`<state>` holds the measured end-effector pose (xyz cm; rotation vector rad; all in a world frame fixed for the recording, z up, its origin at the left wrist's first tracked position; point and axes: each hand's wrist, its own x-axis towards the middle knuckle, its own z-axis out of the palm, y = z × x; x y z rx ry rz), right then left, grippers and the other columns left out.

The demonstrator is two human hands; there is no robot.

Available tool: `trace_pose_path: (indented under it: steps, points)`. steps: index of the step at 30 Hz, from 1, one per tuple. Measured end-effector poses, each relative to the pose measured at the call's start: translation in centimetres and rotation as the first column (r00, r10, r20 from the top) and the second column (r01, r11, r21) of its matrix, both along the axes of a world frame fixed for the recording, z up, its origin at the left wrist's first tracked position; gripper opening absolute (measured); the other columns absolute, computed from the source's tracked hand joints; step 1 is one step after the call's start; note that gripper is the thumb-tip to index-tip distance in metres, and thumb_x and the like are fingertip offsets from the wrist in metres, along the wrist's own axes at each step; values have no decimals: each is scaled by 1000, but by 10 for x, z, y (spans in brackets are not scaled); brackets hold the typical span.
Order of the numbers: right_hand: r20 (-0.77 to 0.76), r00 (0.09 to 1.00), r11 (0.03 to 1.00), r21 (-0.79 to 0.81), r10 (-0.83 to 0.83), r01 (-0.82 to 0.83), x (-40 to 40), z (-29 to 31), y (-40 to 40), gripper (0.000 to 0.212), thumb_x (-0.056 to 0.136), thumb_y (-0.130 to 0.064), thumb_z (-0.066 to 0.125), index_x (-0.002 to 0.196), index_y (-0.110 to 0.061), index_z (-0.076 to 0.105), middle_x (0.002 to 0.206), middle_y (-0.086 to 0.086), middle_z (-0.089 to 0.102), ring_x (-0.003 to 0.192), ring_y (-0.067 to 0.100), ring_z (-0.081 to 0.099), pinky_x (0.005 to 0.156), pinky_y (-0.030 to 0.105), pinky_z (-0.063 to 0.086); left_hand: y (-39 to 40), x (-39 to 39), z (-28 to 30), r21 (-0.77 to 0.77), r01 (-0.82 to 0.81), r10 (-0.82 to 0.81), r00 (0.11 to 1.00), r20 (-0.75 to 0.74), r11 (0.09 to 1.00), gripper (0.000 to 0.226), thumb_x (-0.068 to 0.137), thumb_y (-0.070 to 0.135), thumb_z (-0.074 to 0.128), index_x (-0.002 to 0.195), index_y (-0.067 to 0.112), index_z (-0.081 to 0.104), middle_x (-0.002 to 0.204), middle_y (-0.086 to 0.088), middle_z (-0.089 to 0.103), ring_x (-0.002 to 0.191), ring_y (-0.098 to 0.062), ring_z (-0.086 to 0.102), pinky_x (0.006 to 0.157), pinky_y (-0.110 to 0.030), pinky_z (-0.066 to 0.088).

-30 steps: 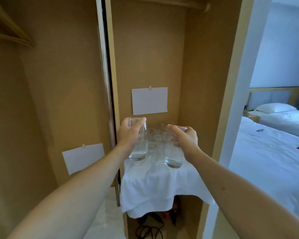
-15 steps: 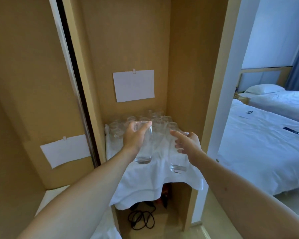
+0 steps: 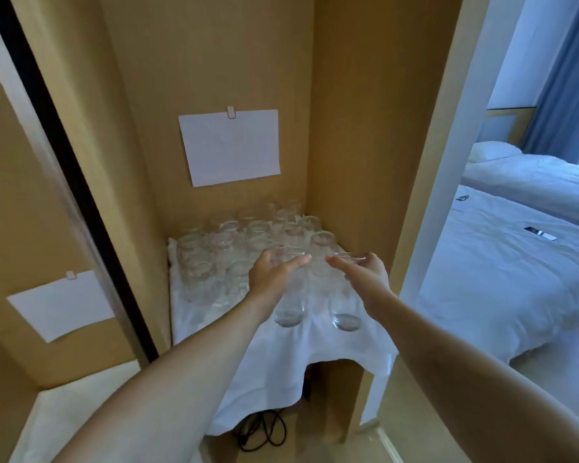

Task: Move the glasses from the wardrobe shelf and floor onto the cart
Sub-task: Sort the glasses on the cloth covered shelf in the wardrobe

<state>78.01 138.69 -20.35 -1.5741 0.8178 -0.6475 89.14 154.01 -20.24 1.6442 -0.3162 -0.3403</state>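
Observation:
My left hand (image 3: 271, 279) grips a clear tall glass (image 3: 290, 312) by its side, held above the front of the white cloth. My right hand (image 3: 365, 279) grips a second clear glass (image 3: 345, 315) the same way, just to the right. Both glasses hang upright, their bases over the cloth's front part. Behind them several more clear glasses (image 3: 244, 242) stand packed together on the shelf, which is draped in the white cloth (image 3: 281, 369), inside the tan wardrobe niche.
Wardrobe side walls close in left and right of the shelf; a white paper sheet (image 3: 231, 147) hangs on the back wall. A black cable (image 3: 264, 432) lies on the floor under the shelf. A bed (image 3: 502, 275) stands to the right beyond the door frame.
The view has tilted downward and closer, showing more of the shelf's glasses. Both hands with their glasses sit lower against the cloth than a second ago.

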Motion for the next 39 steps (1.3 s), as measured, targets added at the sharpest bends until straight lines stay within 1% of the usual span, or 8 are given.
trace_pose_path:
  steps: [3,8,11,19,27,31,34,39]
  points:
    - [-3,998,998,-8,-58,58,13,-4,-8,67,56,-49,94,107,-21,60,101,-5,69,93,9,65,73,24,49,-10,9,-14,-21,12,-11,1000,25,1000,70,51,61,90,111,35,61,108,12,65,99,-5,63,72,-22,49]
    - [-25,997,997,-29,-72,71,31,-19,-23,67,54,-49,96,106,-27,61,103,-9,66,92,7,64,69,22,46,-26,24,-41,-34,6,-4,999,47,999,68,52,52,93,111,39,59,112,10,62,101,-7,63,84,-27,54]
    - [-30,999,999,-35,-43,42,41,-25,-34,70,56,-50,95,112,-28,60,107,-12,65,93,4,63,67,20,45,-34,25,-53,-42,8,-8,1000,12,999,67,56,48,94,111,43,56,113,11,61,102,-5,62,80,-22,51]
    - [-28,996,996,-26,86,-87,68,-52,-64,77,59,-43,96,122,-27,55,113,-11,62,107,12,61,92,33,52,-60,15,-76,-59,-84,84,996,-9,995,76,52,55,91,117,44,55,119,12,59,109,-7,59,86,-24,50]
    - [-119,948,947,-95,296,-308,59,-92,-82,96,61,-37,96,137,-31,37,123,-7,52,112,14,54,80,22,50,-69,15,-91,-69,-165,163,986,-41,984,68,68,27,94,121,36,54,121,8,60,112,-7,59,78,-13,47]
    - [-158,923,921,-116,352,-371,57,-103,-85,106,64,-24,95,145,-28,28,128,-3,47,111,15,50,56,8,46,-67,11,-101,-85,-190,189,982,-23,978,73,68,13,93,124,33,52,121,5,59,110,-1,57,80,-8,46]
    - [-245,902,918,-92,356,-387,57,-106,-90,113,66,-22,94,151,-25,19,133,-2,49,109,15,52,52,12,44,-67,11,-104,-83,-182,182,983,-11,980,76,68,9,92,128,30,51,123,2,58,116,-10,56,89,-15,45]
    - [-439,833,884,-160,336,-440,64,-87,-96,102,69,-36,91,141,-21,20,132,6,53,104,24,58,67,29,46,-66,12,-105,-67,-166,167,986,8,984,80,66,11,94,130,29,48,123,3,57,117,-10,56,83,-8,44]
